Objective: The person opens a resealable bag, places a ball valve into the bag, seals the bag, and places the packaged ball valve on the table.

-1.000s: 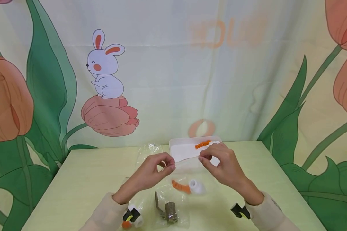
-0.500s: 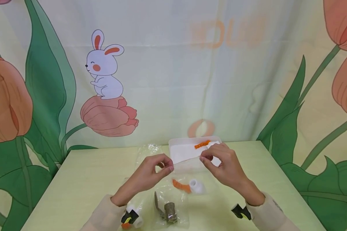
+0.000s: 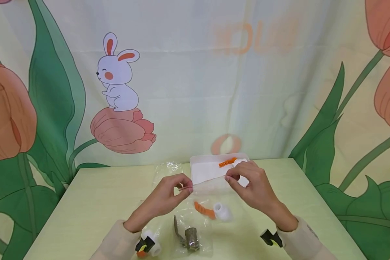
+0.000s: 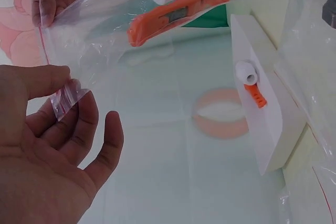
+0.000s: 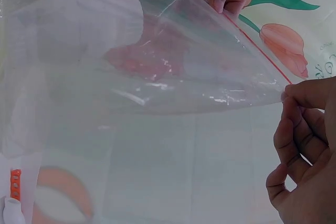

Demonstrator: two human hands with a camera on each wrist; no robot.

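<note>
Between my hands hangs a clear zip bag (image 4: 105, 35) with a red line along its top. My left hand (image 3: 167, 193) pinches one top corner between thumb and fingers. The other top corner is pinched by my right hand (image 3: 253, 187). Low in the bag lies a plastic piece with an orange handle (image 3: 204, 210) and a white tubular end (image 3: 223, 212). In the left wrist view the bag's top edge is stretched straight between the hands, with the corner folded over at my left fingers.
Behind the hands stands a white tray (image 3: 199, 171) holding a similar orange and white piece (image 3: 227, 162). Nearer lies a clear bag with a dark brown cylinder (image 3: 191, 238) inside. Another white and orange piece (image 3: 156, 249) is partly hidden by the left wrist. Clear plastic (image 3: 169, 169) lies left of the tray.
My left hand has shifted slightly left, so the bag's top edge is a little longer between the hands. My right hand has barely moved, and both keep their grip.
</note>
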